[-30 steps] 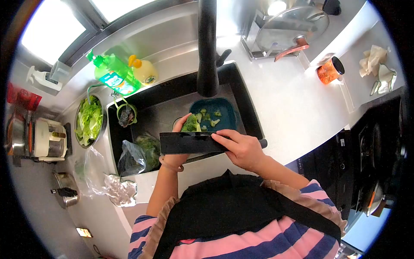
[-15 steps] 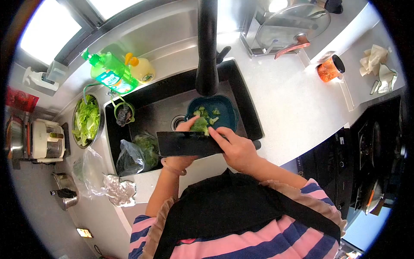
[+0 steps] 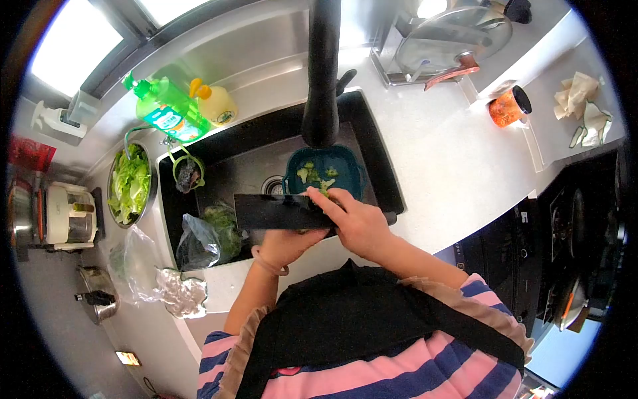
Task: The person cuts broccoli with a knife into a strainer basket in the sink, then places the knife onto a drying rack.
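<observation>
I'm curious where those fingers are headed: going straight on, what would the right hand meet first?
The right hand would probably meet the teal basin in the sink first, though depth is unclear and it might pass above.

Bright daylight fills the window at far left, set in a dark frame. A pale counter runs below a glossy grey wall; black cabinetry stands right.

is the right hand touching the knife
Touching. The head view shows the right hand closed around the black knife at its handle end, with fingers reaching onto the blade and the handle's tip poking out past the hand.
</observation>
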Tool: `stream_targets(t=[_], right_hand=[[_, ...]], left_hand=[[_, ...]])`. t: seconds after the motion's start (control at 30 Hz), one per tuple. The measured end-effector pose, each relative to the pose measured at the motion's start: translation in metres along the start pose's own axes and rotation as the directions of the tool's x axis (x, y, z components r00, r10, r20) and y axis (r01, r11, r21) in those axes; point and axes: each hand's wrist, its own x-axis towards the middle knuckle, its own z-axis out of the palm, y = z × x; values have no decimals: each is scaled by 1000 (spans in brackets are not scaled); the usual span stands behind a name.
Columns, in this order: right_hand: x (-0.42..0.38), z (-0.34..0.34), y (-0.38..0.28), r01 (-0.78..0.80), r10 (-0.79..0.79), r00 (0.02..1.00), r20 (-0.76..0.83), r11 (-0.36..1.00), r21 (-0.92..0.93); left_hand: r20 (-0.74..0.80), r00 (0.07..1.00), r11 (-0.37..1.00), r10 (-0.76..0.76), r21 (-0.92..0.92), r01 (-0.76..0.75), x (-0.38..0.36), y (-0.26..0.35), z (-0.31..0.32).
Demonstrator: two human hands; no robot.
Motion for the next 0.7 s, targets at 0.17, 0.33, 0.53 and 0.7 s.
stream_targets(t=[0.17, 0.33, 0.53, 0.7], right_hand=[[11, 6, 15, -33, 31, 999, 25, 996, 77], [21, 8, 34, -161, 150, 985, 83, 976, 147], [20, 21, 49, -164, 148, 982, 116, 977, 138], [12, 6, 30, -49, 23, 989, 147, 983, 174]], left_hand=[[-58, 860, 854, -508, -165, 493, 6, 1, -1], [-98, 798, 763, -594, -381, 522, 4, -18, -10], [-151, 760, 692, -632, -552, 466, 2, -31, -17], [-156, 843, 829, -515, -342, 444, 2, -50, -25]])
